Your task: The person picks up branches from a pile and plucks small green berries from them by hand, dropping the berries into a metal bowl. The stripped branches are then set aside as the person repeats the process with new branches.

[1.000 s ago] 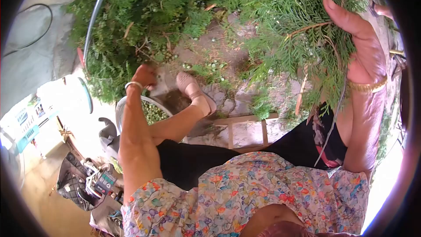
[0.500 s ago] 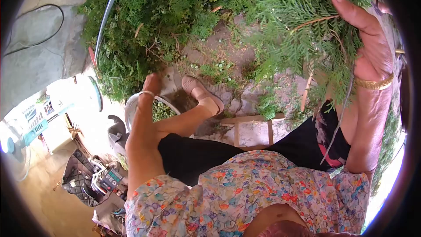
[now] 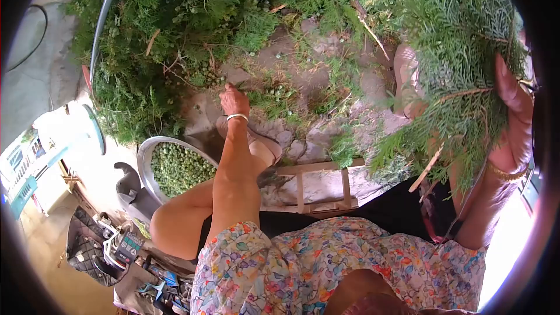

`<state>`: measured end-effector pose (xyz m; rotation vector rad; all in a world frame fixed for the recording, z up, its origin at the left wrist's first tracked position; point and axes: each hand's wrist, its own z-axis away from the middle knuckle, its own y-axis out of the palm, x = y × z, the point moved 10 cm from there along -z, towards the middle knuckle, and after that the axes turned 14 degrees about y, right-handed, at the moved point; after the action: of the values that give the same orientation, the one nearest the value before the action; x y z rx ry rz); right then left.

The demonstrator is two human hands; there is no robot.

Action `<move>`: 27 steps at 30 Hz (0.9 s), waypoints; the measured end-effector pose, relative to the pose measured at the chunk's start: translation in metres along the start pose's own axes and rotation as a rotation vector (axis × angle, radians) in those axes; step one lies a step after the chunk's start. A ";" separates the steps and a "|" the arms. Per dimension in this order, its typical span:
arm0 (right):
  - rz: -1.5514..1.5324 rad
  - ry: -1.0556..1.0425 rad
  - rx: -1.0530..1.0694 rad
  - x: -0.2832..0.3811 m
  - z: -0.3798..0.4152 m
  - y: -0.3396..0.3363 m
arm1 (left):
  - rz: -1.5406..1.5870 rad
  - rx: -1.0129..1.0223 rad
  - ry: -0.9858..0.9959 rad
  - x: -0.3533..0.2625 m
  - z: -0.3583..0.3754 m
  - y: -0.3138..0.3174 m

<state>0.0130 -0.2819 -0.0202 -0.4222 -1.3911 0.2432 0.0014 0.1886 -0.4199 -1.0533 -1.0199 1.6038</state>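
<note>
My right hand point(image 3: 514, 119), at the right edge, grips a leafy green conifer branch point(image 3: 461, 90), with its thumb stretched over the stems. A light-coloured broken stem end points down from the bunch. My left hand point(image 3: 234, 102), wearing a white bangle, is closed above the ground beside my shoe point(image 3: 267, 144); its fingers are curled and anything inside is too small to make out. Left of my left forearm, a round pale-rimmed container point(image 3: 147, 150) holds many small green cones point(image 3: 181, 168).
Cut conifer foliage point(image 3: 151, 41) is heaped across the top and left. A curved metal bar point(image 3: 102, 20) stands at its left. A wooden frame point(image 3: 300, 189) lies near my legs. Bags and clutter point(image 3: 125, 251) sit lower left; a grey wall point(image 3: 35, 76) is upper left.
My left hand has moved right, away from the container's edge, and more cones show there. My right hand and the branch have shifted right and down. The whole view has shifted slightly.
</note>
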 end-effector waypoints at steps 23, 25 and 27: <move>0.104 -0.052 0.029 0.007 0.004 0.004 | 0.996 -0.035 0.002 -0.058 0.021 0.062; 0.115 -0.054 0.031 0.007 0.007 0.006 | 0.675 -0.095 0.029 -0.066 0.033 0.055; 0.134 -0.055 0.035 0.004 0.008 0.006 | 0.453 -0.126 0.056 -0.086 0.048 0.024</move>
<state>0.0063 -0.2733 -0.0183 -0.4829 -1.4120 0.3907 -0.0335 0.0939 -0.4139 -1.4866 -0.8951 1.8712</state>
